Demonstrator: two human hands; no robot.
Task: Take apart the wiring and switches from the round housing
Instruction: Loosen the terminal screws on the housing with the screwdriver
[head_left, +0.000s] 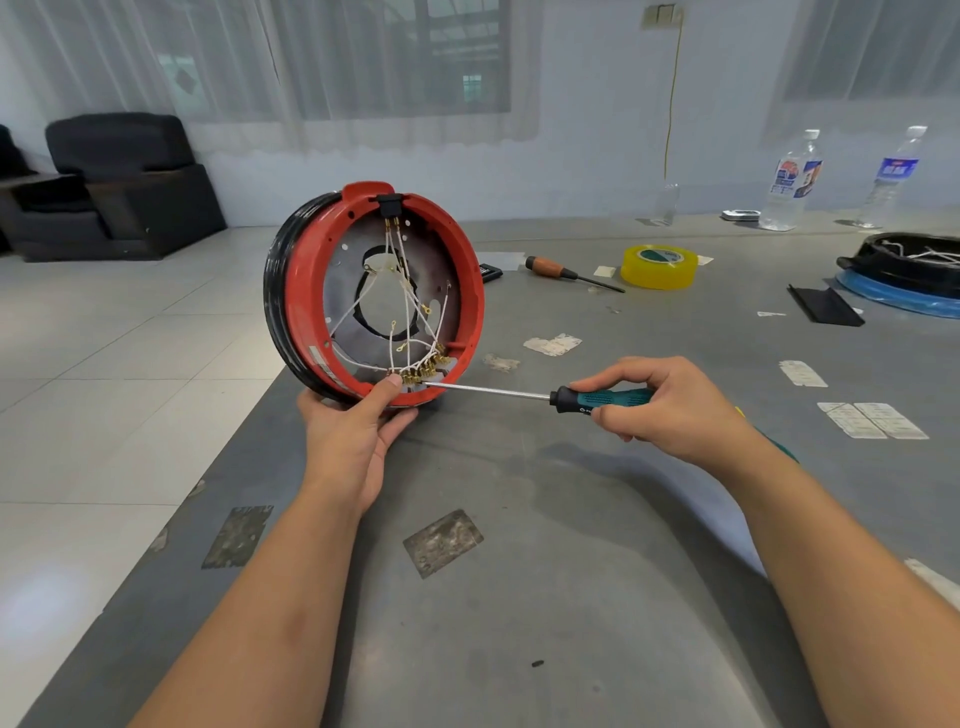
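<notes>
A round red housing (470, 280) with a black outer ring stands on its edge at the table's left edge, its open side facing right. White wires (405, 306) with brass terminals cross its inside, running from a black socket at the top down to a row of brass connectors (423, 368) at the bottom rim. My left hand (358, 431) grips the bottom rim from below, thumb beside the connectors. A teal-handled screwdriver (602, 401) is held in my right hand (670, 410), and its tip touches the connector row.
On the grey table (519, 571) lie a wooden-handled screwdriver (566, 272), a yellow tape roll (660, 266), two water bottles (789, 182), a black flat piece (823, 306) and a black-and-blue round housing (909, 280) at far right. Label scraps dot the surface. The floor drops off left.
</notes>
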